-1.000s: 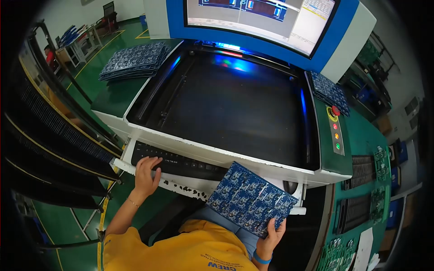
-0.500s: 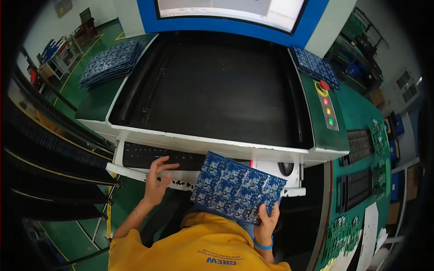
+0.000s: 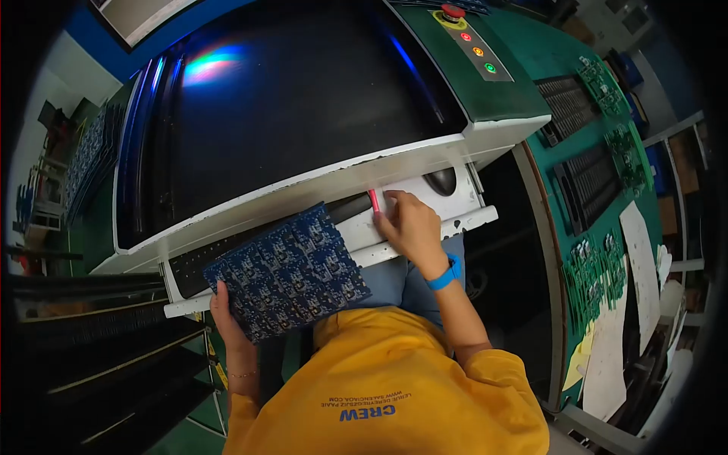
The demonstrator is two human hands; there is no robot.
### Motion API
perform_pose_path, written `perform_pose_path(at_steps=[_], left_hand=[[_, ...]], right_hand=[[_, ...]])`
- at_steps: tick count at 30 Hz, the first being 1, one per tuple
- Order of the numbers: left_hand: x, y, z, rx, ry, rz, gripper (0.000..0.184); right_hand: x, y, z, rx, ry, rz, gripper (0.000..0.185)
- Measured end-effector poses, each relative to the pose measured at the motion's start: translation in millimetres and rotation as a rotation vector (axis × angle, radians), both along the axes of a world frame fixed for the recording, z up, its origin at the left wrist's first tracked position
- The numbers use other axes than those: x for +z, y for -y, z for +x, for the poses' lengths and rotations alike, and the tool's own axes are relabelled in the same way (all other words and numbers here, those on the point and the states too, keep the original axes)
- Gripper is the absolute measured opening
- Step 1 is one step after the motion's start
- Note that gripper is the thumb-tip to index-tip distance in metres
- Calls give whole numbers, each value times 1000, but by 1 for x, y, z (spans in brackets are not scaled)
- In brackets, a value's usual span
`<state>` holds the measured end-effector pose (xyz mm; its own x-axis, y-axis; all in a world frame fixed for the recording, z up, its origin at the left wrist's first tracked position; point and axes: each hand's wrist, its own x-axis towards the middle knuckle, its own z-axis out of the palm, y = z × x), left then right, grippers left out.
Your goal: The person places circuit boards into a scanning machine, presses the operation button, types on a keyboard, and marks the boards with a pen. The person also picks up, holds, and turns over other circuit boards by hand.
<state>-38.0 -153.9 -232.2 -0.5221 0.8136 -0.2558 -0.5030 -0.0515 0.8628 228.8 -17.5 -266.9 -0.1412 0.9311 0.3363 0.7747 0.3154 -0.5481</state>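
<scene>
A blue circuit board panel (image 3: pixel 292 273), covered with repeated rows of parts, is tilted above the keyboard drawer. My left hand (image 3: pixel 227 315) grips it at its lower left edge, thumb on the face and the other fingers hidden behind. Over the drawer, my right hand (image 3: pixel 413 227) reaches beside a pink pen-like stick (image 3: pixel 374 200). Its thumb is close to the stick's lower end and its index finger is bent a little to the right, with a gap between them. Whether the thumb touches the stick, I cannot tell.
The white drawer (image 3: pixel 447 227) holds a black keyboard (image 3: pixel 193 262) and a mouse (image 3: pixel 441 181). Above it is a machine with a black bed (image 3: pixel 303 114), lit buttons and a red stop knob (image 3: pixel 453 12). Green boards (image 3: pixel 591 273) and black racks (image 3: pixel 588 186) lie on the right bench.
The panel has passed from my right hand to my left and moved left. My right hand has moved to the pink stick. The view has turned, and blue light now shows on the machine bed.
</scene>
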Motion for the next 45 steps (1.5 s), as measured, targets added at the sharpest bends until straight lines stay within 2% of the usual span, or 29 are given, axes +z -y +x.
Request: perform_pose_path(at_steps=[1, 3, 5, 9, 12, 15, 17, 20, 22, 25, 26, 28, 30, 32, 33, 34, 36, 38, 40, 44, 45], left_hand=[[1, 0, 1, -7, -2, -2, 28], [5, -1, 4, 46, 14, -60, 28], [2, 1, 3, 15, 0, -45, 28], [2, 1, 5, -11, -6, -42, 28], [8, -2, 13, -40, -38, -51, 27], [11, -5, 22, -78, 2, -59, 26], [12, -9, 33, -60, 3, -84, 25], [7, -12, 43, -57, -15, -98, 22], [3, -12, 48, -167, -13, -39, 20], [4, -13, 61, -215, -77, 38, 21], [4, -13, 65, -249, -113, 82, 22], [2, -11, 74, -251, -151, 95, 23], [-3, -10, 79, -267, -213, 98, 16], [0, -8, 84, -294, -233, 109, 16], [3, -7, 86, -315, -255, 120, 16], [5, -7, 87, -318, -254, 119, 16], [9, -5, 89, -308, -189, 111, 24], [11, -5, 90, -294, -208, 111, 24], [11, -5, 90, -278, -228, 111, 25], [11, -4, 88, -256, -216, 115, 26], [12, -4, 88, -254, -206, 107, 26]], right_hand=[[-4, -2, -5, -17, 97, 16, 29], [-5, -2, -11, -36, 60, 27, 32], [-4, -3, -11, -82, 137, -89, 29], [6, 1, 8, -121, 164, -97, 25], [27, 12, 32, -218, -142, -18, 16], [41, 24, 50, -166, -579, 70, 11], [61, 33, 54, -81, -1038, 60, 16], [73, 46, 60, 108, -1341, 95, 27], [77, 55, 57, 176, -1415, 64, 31], [87, 66, 43, 418, -1644, 20, 37], [94, 67, 36, 417, -1645, 19, 37], [102, 66, 28, 587, -1659, -82, 35], [97, 72, 30, 551, -1598, -91, 35], [94, 76, 30, 461, -1390, -75, 36], [95, 73, 24, 476, -1346, 35, 27], [94, 73, 21, 471, -1346, 36, 27], [92, 74, 20, 443, -1310, 90, 24], [92, 77, 20, 452, -1365, 15, 22], [97, 79, 14, 443, -1571, -57, 20], [112, 81, 11, 386, -1581, -180, 19], [115, 81, 8, 331, -1502, -198, 22]])
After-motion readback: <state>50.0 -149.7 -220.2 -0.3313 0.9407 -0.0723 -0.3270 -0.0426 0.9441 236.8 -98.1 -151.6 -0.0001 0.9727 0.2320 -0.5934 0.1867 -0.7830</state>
